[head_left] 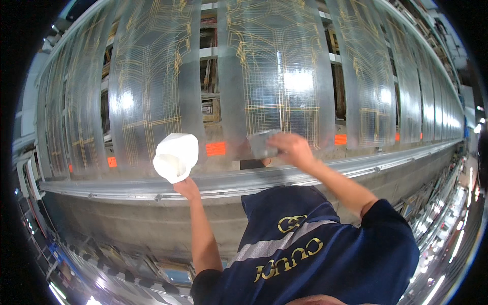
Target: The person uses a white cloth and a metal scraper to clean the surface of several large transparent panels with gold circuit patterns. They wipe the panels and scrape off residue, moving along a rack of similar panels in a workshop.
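My left hand (pixel 187 188) holds a white plastic container (pixel 176 157) with a wide opening, over the metal rail at the table's near edge. My right hand (pixel 290 149) is shut on a grey cloth or pad (pixel 262 143), slightly blurred, at the near end of a glossy translucent panel (pixel 232 95). Yellow line patterns run along this panel. Another such panel (pixel 133 84) lies beyond the white container. What is inside the container cannot be told.
More patterned panels (pixel 368 91) lie side by side to the left and right, with gaps between them. Orange tags (pixel 215 149) sit between near ends. A long metal rail (pixel 126 189) runs along the near edge, close before my body. Framed items (pixel 175 275) stand on the floor behind.
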`<state>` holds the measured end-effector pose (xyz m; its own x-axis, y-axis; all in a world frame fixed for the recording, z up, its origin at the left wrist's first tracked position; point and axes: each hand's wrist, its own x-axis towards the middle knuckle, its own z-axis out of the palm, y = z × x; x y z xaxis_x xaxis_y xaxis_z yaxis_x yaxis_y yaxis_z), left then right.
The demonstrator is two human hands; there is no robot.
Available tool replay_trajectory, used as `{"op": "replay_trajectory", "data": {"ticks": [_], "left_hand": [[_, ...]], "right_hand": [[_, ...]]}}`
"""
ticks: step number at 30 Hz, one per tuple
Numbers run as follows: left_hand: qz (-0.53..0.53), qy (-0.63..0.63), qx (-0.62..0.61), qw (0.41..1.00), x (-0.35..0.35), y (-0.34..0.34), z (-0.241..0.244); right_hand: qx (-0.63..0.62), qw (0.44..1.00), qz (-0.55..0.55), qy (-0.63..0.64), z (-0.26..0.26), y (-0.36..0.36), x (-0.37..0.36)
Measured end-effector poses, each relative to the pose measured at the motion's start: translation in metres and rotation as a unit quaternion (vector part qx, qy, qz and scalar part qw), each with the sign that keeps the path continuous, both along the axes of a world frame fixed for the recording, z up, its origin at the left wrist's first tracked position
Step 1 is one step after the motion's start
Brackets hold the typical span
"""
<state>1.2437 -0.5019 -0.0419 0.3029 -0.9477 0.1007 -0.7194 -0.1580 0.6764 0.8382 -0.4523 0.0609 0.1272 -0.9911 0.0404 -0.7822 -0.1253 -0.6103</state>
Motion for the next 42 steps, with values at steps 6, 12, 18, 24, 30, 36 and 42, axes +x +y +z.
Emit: {"op": "replay_trajectory", "data": {"ticks": [6, 12, 18, 24, 30, 36, 42], "left_hand": [[-0.001, -0.028, -0.022, 0.999, -0.004, -0.007, 0.006], [-0.010, -0.028, -0.018, 0.999, -0.020, -0.016, 0.009], [0.010, 0.009, 0.014, 1.000, -0.007, -0.002, 0.008], [-0.005, -0.001, -0.028, 1.000, 0.001, -0.001, 0.004], [0.005, 0.007, -0.028, 1.000, -0.020, -0.018, 0.016], [0.025, -0.012, -0.012, 1.000, -0.003, -0.003, 0.004], [-0.010, -0.019, -0.010, 1.000, -0.001, -0.003, 0.000]], "right_hand": [[-0.008, 0.987, -0.140, 0.077, 0.018, -0.214, -0.128], [-0.042, 0.985, -0.134, 0.100, -0.027, -0.219, -0.192], [-0.020, 0.997, 0.022, 0.069, -0.036, 0.056, -0.047], [0.059, 0.997, -0.042, -0.034, 0.010, -0.012, -0.041], [-0.019, 0.989, -0.134, 0.066, -0.008, -0.263, -0.130], [-0.008, 0.995, -0.045, 0.088, -0.024, -0.204, -0.082], [-0.001, 0.999, 0.016, 0.034, -0.003, 0.054, 0.004]]}}
